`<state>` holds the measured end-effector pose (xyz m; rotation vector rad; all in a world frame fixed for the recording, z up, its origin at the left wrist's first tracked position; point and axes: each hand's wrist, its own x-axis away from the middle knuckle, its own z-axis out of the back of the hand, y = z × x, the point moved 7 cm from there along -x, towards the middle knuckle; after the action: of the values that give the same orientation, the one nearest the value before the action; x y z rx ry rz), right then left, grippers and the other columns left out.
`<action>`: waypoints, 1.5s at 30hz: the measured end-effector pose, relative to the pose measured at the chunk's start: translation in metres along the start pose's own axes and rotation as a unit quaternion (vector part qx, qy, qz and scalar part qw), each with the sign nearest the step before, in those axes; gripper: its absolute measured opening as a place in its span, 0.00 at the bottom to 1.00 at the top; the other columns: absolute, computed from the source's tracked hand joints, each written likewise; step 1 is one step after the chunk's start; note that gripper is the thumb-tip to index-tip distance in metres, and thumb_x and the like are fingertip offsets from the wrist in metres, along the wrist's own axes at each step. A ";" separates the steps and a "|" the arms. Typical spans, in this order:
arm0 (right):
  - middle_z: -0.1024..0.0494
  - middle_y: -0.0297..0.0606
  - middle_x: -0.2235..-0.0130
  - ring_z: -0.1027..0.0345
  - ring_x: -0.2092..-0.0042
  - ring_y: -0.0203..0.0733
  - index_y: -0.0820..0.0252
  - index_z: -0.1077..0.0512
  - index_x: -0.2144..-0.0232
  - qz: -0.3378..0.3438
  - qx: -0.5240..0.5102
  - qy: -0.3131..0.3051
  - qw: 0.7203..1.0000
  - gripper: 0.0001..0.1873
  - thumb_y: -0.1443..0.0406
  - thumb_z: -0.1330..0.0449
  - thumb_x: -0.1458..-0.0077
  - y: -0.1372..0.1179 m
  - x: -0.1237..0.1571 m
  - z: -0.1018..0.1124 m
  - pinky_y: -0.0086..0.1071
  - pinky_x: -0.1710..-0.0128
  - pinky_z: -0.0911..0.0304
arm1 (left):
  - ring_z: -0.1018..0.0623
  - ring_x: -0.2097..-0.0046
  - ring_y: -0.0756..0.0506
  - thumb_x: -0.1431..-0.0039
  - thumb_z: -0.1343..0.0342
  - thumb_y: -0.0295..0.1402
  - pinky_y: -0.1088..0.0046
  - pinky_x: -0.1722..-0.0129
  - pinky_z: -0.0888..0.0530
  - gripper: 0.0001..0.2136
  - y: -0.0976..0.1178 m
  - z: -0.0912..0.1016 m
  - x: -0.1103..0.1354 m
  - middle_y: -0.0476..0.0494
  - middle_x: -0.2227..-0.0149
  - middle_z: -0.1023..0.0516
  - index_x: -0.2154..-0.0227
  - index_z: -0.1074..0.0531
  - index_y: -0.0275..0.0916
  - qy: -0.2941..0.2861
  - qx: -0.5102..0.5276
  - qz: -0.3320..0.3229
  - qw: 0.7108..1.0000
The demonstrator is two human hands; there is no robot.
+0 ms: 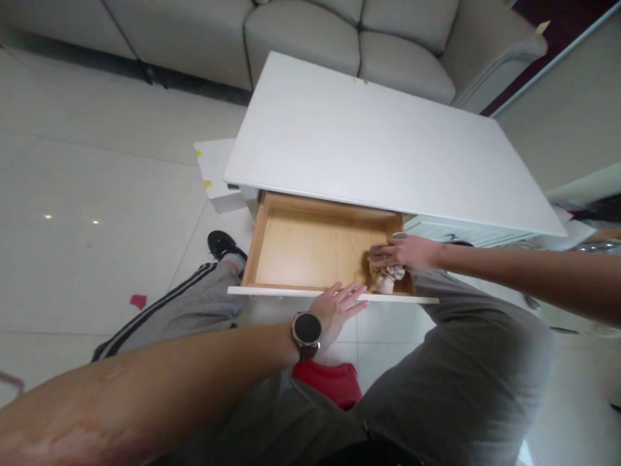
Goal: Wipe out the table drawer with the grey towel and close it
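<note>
A white low table (pixel 378 142) has its wooden drawer (pixel 310 243) pulled out toward me. My left hand (pixel 337 307), a dark watch on its wrist, rests flat and open on the drawer's white front edge. My right hand (pixel 405 254) reaches into the drawer's right corner, fingers closed over a small brown and white object (pixel 388 277) that I cannot make out. Bare wood covers the remainder of the drawer's bottom.
A grey sofa (pixel 301 32) stands behind the table. A white box with yellow tags (pixel 216 171) lies on the tiled floor at the table's left. My knees in grey trousers flank the drawer, with a red thing (pixel 330 382) between them. Clutter shows at the far right.
</note>
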<state>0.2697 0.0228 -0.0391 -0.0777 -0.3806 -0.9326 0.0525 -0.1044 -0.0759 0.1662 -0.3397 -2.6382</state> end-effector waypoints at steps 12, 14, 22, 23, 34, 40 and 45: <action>0.38 0.44 0.32 0.40 0.39 0.55 0.56 0.49 0.29 -0.015 -0.039 0.095 0.995 0.40 0.66 0.45 0.42 -0.037 -0.071 0.077 0.46 0.44 0.38 | 0.41 0.29 0.45 0.32 0.50 0.27 0.57 0.34 0.38 0.23 -0.001 -0.003 -0.002 0.48 0.28 0.43 0.37 0.35 0.53 -0.005 -0.005 -0.013 1.000; 0.41 0.46 0.31 0.42 0.38 0.57 0.57 0.48 0.29 -0.022 -0.021 0.085 0.996 0.39 0.67 0.45 0.42 -0.043 -0.070 0.063 0.48 0.44 0.39 | 0.41 0.29 0.46 0.32 0.51 0.27 0.57 0.34 0.37 0.23 -0.001 -0.004 -0.002 0.49 0.28 0.44 0.37 0.35 0.54 -0.013 -0.001 -0.013 1.000; 0.53 0.48 0.27 0.51 0.33 0.72 0.38 0.46 0.30 -0.019 -0.050 -0.091 0.994 0.42 0.57 0.37 0.44 -0.087 -0.051 -0.069 0.60 0.46 0.38 | 0.38 0.31 0.45 0.29 0.53 0.30 0.59 0.35 0.36 0.19 -0.002 0.005 -0.004 0.49 0.29 0.40 0.40 0.31 0.54 -0.005 0.001 -0.023 1.000; 0.57 0.48 0.26 0.56 0.31 0.75 0.36 0.48 0.30 -0.022 -0.054 -0.095 0.994 0.44 0.55 0.36 0.45 -0.086 -0.054 -0.080 0.63 0.46 0.39 | 0.38 0.31 0.45 0.29 0.53 0.30 0.59 0.35 0.36 0.19 -0.002 0.005 -0.004 0.49 0.29 0.40 0.40 0.31 0.53 -0.004 -0.001 -0.022 1.000; 0.68 0.42 0.25 0.72 0.29 0.79 0.35 0.50 0.29 -0.058 -0.120 -0.048 0.990 0.43 0.49 0.38 0.43 -0.109 -0.163 -0.062 0.73 0.42 0.53 | 0.36 0.32 0.51 0.28 0.57 0.28 0.67 0.36 0.33 0.18 -0.001 -0.003 -0.002 0.55 0.31 0.37 0.44 0.28 0.48 -0.013 -0.012 0.002 1.000; 0.52 0.46 0.28 0.56 0.34 0.73 0.39 0.41 0.33 -0.039 -0.226 0.017 0.973 0.35 0.49 0.42 0.40 -0.179 -0.246 -0.017 0.70 0.45 0.46 | 0.25 0.41 0.46 0.33 0.55 0.22 0.65 0.43 0.26 0.19 -0.002 -0.005 -0.004 0.49 0.45 0.21 0.48 0.25 0.46 -0.028 -0.016 0.020 0.999; 0.50 0.47 0.31 0.55 0.35 0.68 0.43 0.39 0.34 -0.027 -0.219 0.013 0.975 0.33 0.57 0.42 0.41 -0.151 -0.243 -0.022 0.69 0.46 0.46 | 0.28 0.37 0.47 0.31 0.58 0.23 0.65 0.41 0.27 0.20 -0.004 -0.007 0.000 0.48 0.39 0.26 0.47 0.26 0.44 -0.004 -0.025 0.004 1.000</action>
<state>0.0265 0.1142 -0.1600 -0.4592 -0.1477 -1.0590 0.0517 -0.1024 -0.0842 0.1371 -0.2772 -2.6376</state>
